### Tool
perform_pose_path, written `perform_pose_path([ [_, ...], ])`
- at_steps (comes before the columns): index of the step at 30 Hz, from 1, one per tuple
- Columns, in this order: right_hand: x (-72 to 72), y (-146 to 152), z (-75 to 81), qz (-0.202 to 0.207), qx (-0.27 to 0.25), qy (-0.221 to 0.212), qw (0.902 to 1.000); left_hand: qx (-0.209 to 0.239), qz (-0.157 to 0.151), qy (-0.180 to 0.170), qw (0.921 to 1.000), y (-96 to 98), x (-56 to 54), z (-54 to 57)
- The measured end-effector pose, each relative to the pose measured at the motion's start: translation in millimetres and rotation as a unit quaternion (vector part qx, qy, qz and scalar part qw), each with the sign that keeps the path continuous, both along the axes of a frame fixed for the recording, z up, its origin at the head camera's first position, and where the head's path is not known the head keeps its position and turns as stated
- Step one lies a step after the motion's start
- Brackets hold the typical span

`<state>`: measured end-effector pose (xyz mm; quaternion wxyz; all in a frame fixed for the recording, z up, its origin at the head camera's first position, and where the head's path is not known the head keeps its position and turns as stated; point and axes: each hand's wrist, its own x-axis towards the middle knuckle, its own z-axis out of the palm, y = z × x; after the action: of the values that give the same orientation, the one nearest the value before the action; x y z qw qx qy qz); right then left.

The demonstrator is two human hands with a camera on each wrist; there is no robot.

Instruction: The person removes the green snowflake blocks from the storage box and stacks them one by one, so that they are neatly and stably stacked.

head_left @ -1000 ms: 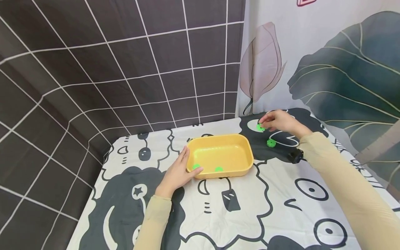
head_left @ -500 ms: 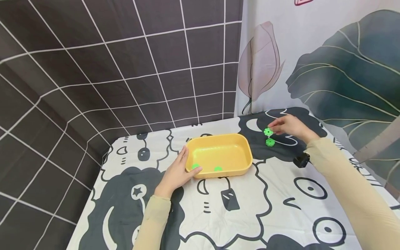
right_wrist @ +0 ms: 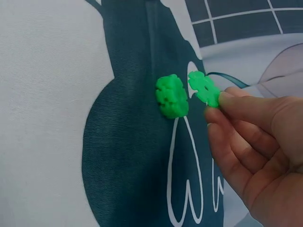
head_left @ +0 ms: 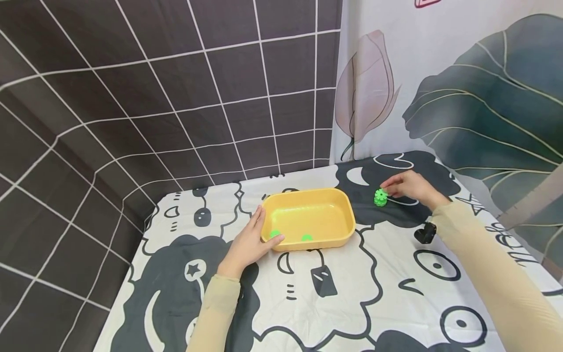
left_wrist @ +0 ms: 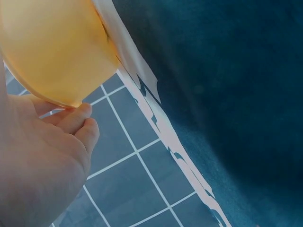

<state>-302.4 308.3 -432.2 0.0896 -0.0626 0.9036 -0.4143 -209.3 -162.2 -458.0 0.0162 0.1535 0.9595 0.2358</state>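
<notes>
My left hand [head_left: 246, 247] grips the left end of a yellow plastic tray [head_left: 314, 220], thumb over the rim and fingers along the outside. In the left wrist view, the fingers lie against the wall of the tray. Two green pieces [head_left: 306, 237] show inside along its near side, one beside my thumb. To the right of the tray, my right hand [head_left: 411, 187] pinches a thin green notched snowflake disc [right_wrist: 203, 86] between thumb and fingertips. Close beside that disc, a short stack of green snowflake discs [right_wrist: 171, 96] stands on the dark part of the cloth.
A black-and-white cartoon-print cloth [head_left: 325, 308] covers the table. Behind the tray hangs a dark grid-patterned curtain [head_left: 246, 98], and a leaf-print curtain [head_left: 484, 98] hangs at the back right. A small black device [head_left: 425, 233] is on my right wrist.
My right hand has moved right and toward me, bringing the pinched snowflake disc from beyond the stack to right over it in the head view. The left hand and tray have stayed put.
</notes>
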Motion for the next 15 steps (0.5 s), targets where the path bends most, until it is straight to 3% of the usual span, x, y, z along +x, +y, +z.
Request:
perform_pose_path([
  [15,2.1,2,-12.2,-0.004,0.004,-0.006,1.0000,-0.004,0.005,-0.002,1.0000,0.2,0.2,0.6],
])
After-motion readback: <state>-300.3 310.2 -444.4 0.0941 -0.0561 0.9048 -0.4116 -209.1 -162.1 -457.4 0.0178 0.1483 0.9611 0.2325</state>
